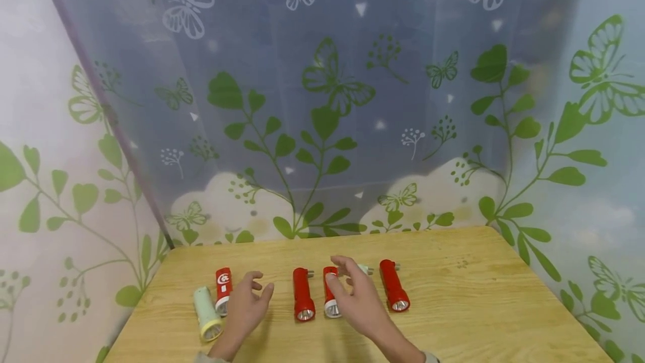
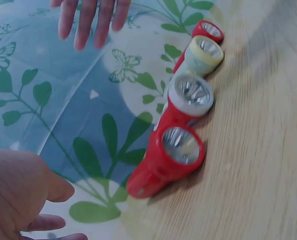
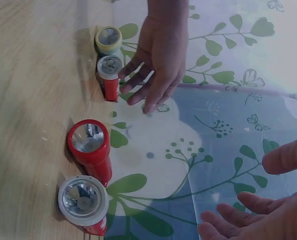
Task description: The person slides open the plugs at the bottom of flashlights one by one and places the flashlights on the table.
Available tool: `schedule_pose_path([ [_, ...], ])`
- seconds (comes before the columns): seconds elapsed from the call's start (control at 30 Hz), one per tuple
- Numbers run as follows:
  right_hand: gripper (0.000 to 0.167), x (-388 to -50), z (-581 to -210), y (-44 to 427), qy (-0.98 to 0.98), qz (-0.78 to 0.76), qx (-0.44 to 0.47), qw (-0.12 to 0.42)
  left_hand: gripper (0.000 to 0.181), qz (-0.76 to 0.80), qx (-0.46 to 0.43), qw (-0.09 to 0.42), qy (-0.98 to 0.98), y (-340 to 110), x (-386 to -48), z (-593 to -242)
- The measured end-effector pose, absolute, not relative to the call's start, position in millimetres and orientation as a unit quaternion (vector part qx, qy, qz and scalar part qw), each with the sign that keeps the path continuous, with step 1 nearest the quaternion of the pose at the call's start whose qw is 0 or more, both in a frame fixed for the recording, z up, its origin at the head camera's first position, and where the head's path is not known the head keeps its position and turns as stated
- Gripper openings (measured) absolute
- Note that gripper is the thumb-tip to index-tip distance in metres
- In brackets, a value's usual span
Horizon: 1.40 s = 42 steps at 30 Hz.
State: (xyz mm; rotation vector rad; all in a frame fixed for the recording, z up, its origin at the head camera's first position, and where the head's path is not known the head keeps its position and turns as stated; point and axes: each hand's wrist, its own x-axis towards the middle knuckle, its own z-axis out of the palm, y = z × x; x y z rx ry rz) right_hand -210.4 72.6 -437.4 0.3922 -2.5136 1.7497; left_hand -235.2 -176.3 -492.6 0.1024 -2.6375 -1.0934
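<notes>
My left hand (image 1: 248, 306), fingers slightly bent and holding nothing, hovers right of a red flashlight with a white rim (image 1: 224, 284) and a pale green one with a yellow rim (image 1: 205, 310). My right hand (image 1: 361, 302), also holding nothing, is raised over the right group and partly covers a second red, white-rimmed flashlight (image 1: 330, 290). An all-red flashlight (image 1: 302, 293) lies between the hands; another (image 1: 394, 284) lies right of my right hand. Behind that hand, most of a pale green flashlight (image 1: 363, 268) is hidden; its yellow rim (image 2: 208, 49) shows in the left wrist view.
The flashlights lie on a light wooden table (image 1: 453, 296), lenses toward its near side. A curtain (image 1: 322, 172) printed with leaves and butterflies hangs along the table's back edge, with similar printed fabric on the left (image 1: 55, 128) and right (image 1: 594, 200).
</notes>
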Motion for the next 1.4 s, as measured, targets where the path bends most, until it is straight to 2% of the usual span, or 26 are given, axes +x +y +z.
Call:
schedule_pose_path([
  [0.27,0.040,-186,-449,73,-0.835,0.522,0.163,0.057,0.038,-0.347,0.031,0.131,-0.928,-205,-240,-491],
  [0.5,0.037,-174,-463,75,-0.862,0.471,0.172,0.069,0.041,-0.345,0.050,0.100,-0.932,-221,-244,-492],
  [0.7,0.029,-170,-472,77,-0.871,0.448,0.178,0.094,0.044,-0.341,0.049,0.110,-0.932,-233,-251,-494],
  [0.83,0.031,-167,-477,80,-0.875,0.446,0.170,0.082,0.040,-0.338,0.038,0.137,-0.930,-241,-256,-495],
  [0.97,0.033,-166,-481,81,-0.878,0.450,0.153,0.066,0.035,-0.329,0.064,0.152,-0.930,-249,-261,-494],
  [1.4,0.041,-167,-481,87,-0.875,0.464,0.135,0.024,0.043,-0.299,0.096,0.119,-0.942,-268,-276,-497],
])
